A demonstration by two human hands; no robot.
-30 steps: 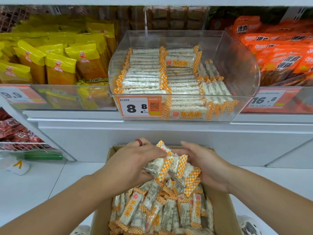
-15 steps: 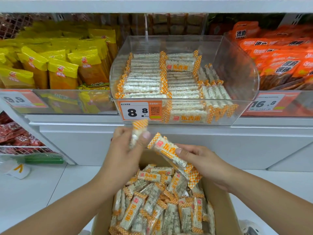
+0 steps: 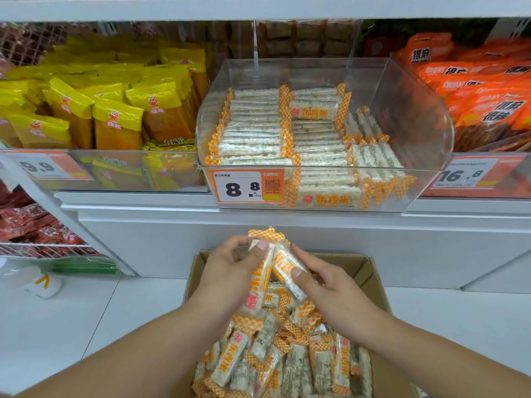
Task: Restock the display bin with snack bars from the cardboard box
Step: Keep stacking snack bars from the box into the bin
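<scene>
Gripping a snack bar (image 3: 255,285) in the left hand (image 3: 230,271) and another bar (image 3: 288,274) pinched in the right hand (image 3: 324,285), above the cardboard box (image 3: 370,271), below the display bin (image 3: 416,133). Slippery wrappers; a loose pinch could drop one back.

cardboard box (image 3: 370,271) bottom cropped; orange packs (image 3: 485,107) blurred
</scene>
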